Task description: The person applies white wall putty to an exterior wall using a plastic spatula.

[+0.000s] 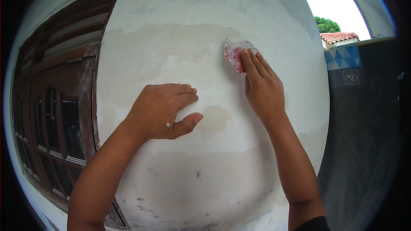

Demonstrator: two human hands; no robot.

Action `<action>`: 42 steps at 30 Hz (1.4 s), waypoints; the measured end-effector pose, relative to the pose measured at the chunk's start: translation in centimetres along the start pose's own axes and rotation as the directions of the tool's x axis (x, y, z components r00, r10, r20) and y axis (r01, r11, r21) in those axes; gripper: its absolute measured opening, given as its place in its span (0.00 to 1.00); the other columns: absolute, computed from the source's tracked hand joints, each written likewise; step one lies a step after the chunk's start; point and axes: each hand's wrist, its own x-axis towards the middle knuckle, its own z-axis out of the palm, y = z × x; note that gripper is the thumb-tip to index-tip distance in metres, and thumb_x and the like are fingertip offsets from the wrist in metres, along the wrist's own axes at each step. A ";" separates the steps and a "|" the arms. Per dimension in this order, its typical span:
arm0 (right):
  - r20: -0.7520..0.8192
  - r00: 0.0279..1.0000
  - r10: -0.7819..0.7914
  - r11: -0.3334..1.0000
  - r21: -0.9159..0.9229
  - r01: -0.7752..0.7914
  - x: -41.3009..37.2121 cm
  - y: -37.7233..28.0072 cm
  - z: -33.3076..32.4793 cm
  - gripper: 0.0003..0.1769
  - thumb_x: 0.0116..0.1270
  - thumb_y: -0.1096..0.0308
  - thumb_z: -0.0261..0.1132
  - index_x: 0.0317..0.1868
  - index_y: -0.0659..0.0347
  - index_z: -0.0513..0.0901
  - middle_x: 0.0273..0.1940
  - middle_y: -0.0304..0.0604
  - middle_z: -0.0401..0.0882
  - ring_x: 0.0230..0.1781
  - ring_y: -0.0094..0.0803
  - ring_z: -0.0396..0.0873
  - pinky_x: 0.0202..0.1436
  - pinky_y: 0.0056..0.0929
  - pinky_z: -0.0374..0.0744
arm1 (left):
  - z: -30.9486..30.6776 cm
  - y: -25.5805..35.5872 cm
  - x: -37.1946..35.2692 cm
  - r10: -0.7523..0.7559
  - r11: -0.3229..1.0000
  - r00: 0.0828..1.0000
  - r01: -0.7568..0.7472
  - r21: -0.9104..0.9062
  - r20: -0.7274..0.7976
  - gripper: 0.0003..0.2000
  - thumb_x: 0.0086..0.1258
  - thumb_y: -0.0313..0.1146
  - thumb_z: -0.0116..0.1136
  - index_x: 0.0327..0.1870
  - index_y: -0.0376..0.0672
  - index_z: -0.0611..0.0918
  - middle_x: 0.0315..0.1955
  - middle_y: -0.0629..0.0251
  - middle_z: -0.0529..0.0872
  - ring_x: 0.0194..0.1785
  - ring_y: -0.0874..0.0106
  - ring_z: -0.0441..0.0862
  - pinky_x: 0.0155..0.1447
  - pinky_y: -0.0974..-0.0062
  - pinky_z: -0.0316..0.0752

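My right hand [264, 86] grips a red putty scraper [234, 56] smeared with white filler, its fingers laid over the back of the blade. The scraper lies close against the upper middle of the wall [180, 66], which has patchy white and beige coats and dark scuffs lower down. Left of it, my left hand [165, 110] is held in front of the wall with nothing in it, thumb apart from the fingers. A white speck of filler sticks near the base of that thumb. Below the left fingers shows a rounded beige patch [217, 119].
A dark brown wooden door [64, 72] with glass panes and louvres borders the wall on the left. To the right is a dark panel [359, 137] with a blue-and-white patterned strip [343, 57]. Roof tiles [339, 37] and a tree [327, 25] show beyond.
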 end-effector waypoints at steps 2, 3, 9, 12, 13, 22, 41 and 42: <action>-0.032 0.999 0.007 1.000 0.010 -0.007 1.6 0.5 0.6 0.24 0.68 0.77 0.57 0.65 0.64 0.77 0.61 0.52 0.82 0.65 0.48 0.78 0.68 0.41 0.77 | -0.1 0.1 0.1 -0.013 1.000 1.000 0.013 -0.006 0.002 0.17 0.62 0.40 0.63 0.42 0.35 0.88 0.45 0.53 0.90 0.53 0.58 0.88 0.56 0.66 0.83; -0.064 0.998 0.012 1.000 0.025 -0.010 2.5 0.7 1.1 0.24 0.68 0.78 0.56 0.65 0.64 0.77 0.61 0.52 0.82 0.65 0.48 0.78 0.68 0.40 0.77 | -0.1 0.1 0.0 -0.012 1.000 1.000 0.012 -0.007 0.003 0.17 0.62 0.40 0.63 0.42 0.35 0.88 0.45 0.53 0.90 0.53 0.58 0.88 0.56 0.66 0.83; 0.043 0.999 -0.034 0.999 0.003 0.034 0.6 -0.1 2.6 0.25 0.68 0.76 0.56 0.66 0.65 0.76 0.64 0.53 0.79 0.66 0.47 0.77 0.69 0.40 0.77 | 0.0 0.0 0.0 -0.008 1.000 1.000 0.008 0.014 0.002 0.16 0.61 0.40 0.62 0.42 0.35 0.88 0.45 0.53 0.90 0.54 0.58 0.88 0.56 0.66 0.83; 0.106 0.994 -0.012 1.000 0.020 0.010 -1.3 -0.5 0.6 0.24 0.68 0.76 0.57 0.65 0.66 0.78 0.63 0.53 0.80 0.65 0.48 0.78 0.68 0.41 0.77 | 0.1 -0.2 -0.2 0.010 1.000 1.000 -0.010 0.006 -0.018 0.16 0.61 0.39 0.62 0.42 0.35 0.88 0.45 0.53 0.90 0.54 0.58 0.88 0.56 0.66 0.83; 0.105 0.994 -0.011 1.000 0.021 0.009 -1.2 -0.3 0.4 0.24 0.68 0.76 0.57 0.65 0.66 0.78 0.63 0.53 0.80 0.65 0.48 0.78 0.68 0.41 0.77 | 0.2 -0.3 -0.2 0.017 1.000 1.000 -0.017 0.008 -0.025 0.16 0.61 0.39 0.62 0.42 0.35 0.88 0.45 0.53 0.90 0.54 0.58 0.88 0.56 0.66 0.83; 0.026 0.999 -0.023 0.999 -0.037 0.024 1.9 0.0 2.9 0.25 0.68 0.76 0.56 0.66 0.69 0.75 0.61 0.55 0.81 0.66 0.48 0.77 0.69 0.41 0.76 | 0.1 -0.1 0.0 -0.002 1.000 1.000 0.002 0.011 -0.016 0.16 0.61 0.39 0.62 0.41 0.35 0.88 0.45 0.53 0.90 0.54 0.58 0.88 0.55 0.66 0.83; 0.133 0.991 0.008 0.996 -0.085 0.003 -1.2 -2.1 0.6 0.24 0.69 0.75 0.57 0.66 0.72 0.75 0.61 0.60 0.81 0.64 0.51 0.79 0.67 0.41 0.79 | 0.2 -0.1 -0.1 0.005 1.000 1.000 -0.004 0.012 -0.029 0.15 0.60 0.38 0.63 0.41 0.36 0.88 0.45 0.54 0.90 0.53 0.59 0.88 0.55 0.66 0.83; 0.130 0.991 0.018 0.996 -0.084 -0.007 -1.4 -2.1 -0.2 0.24 0.69 0.75 0.57 0.65 0.72 0.75 0.60 0.60 0.81 0.63 0.51 0.80 0.66 0.42 0.79 | 0.2 0.0 -0.1 0.005 1.000 1.000 -0.004 0.012 -0.027 0.15 0.60 0.38 0.63 0.41 0.36 0.88 0.45 0.54 0.90 0.53 0.59 0.88 0.55 0.66 0.83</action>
